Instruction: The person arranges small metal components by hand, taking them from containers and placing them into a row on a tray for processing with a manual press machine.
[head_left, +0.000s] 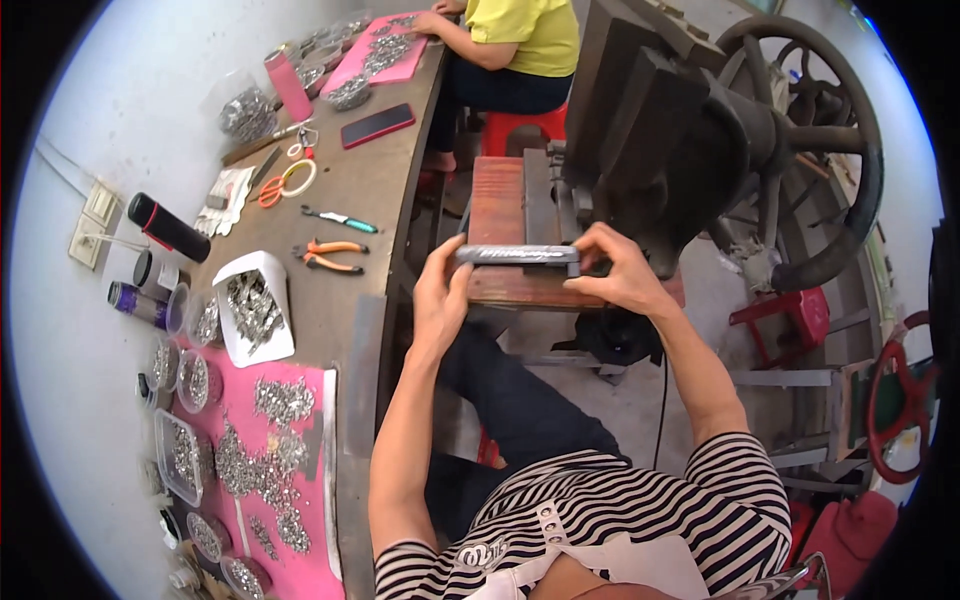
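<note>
A thick grey marker [520, 255] with pale lettering and a dark cap lies level between my two hands, in front of the press. My left hand [440, 295] grips its left end, thumb and fingers closed round it. At the other end, the fingers of my right hand [622, 268] pinch the dark cap. Just beyond the marker is the reddish wooden board [497, 205], with a dark metal bar [540, 195] along it. The heavy dark press [660, 130] rises behind my right hand.
The bench [345, 215] on the left carries orange-handled pliers [333, 256], a teal cutter [340, 219], scissors [272, 191] and a phone [378, 126]. Small metal parts [262, 470] cover a pink mat; more fill a white tray [283, 345]. A large handwheel [865, 140] stands right. A co-worker in yellow [525, 40] sits ahead.
</note>
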